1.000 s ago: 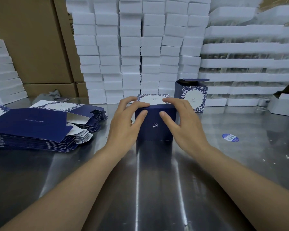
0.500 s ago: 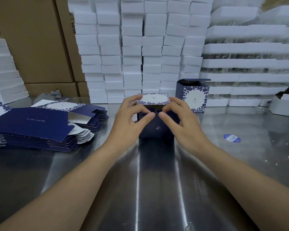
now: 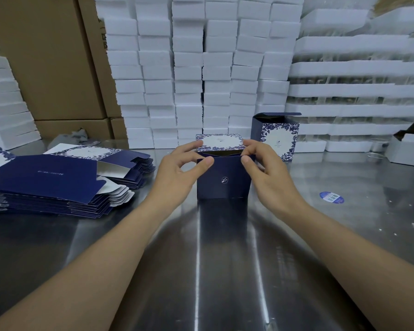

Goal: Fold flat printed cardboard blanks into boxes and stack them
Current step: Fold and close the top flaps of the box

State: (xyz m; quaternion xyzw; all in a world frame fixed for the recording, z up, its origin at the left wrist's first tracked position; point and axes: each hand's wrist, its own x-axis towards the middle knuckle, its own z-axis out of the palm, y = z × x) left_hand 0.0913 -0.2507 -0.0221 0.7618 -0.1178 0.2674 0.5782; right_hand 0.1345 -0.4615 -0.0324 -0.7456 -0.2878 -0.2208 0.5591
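Note:
A dark blue box (image 3: 224,179) with a small white logo stands upright on the steel table (image 3: 225,271) in the middle. Its white, floral-edged lid flap (image 3: 219,142) is raised, leaving a gap over the opening. My left hand (image 3: 177,172) pinches the box's top left corner between thumb and fingers. My right hand (image 3: 267,172) pinches the top right corner the same way. A pile of flat blue blanks (image 3: 55,182) lies at the left. One folded box (image 3: 276,137) with an open top stands behind to the right.
White foam blocks (image 3: 201,75) are stacked as a wall along the back, brown cartons (image 3: 46,58) at the back left. A blue oval sticker (image 3: 331,197) lies on the table at the right. A white open box (image 3: 408,149) sits at the far right edge.
The lid flap, pressed down on the box a second ago, has come up. Both hands have shifted from lying over the top to pinching its upper corners.

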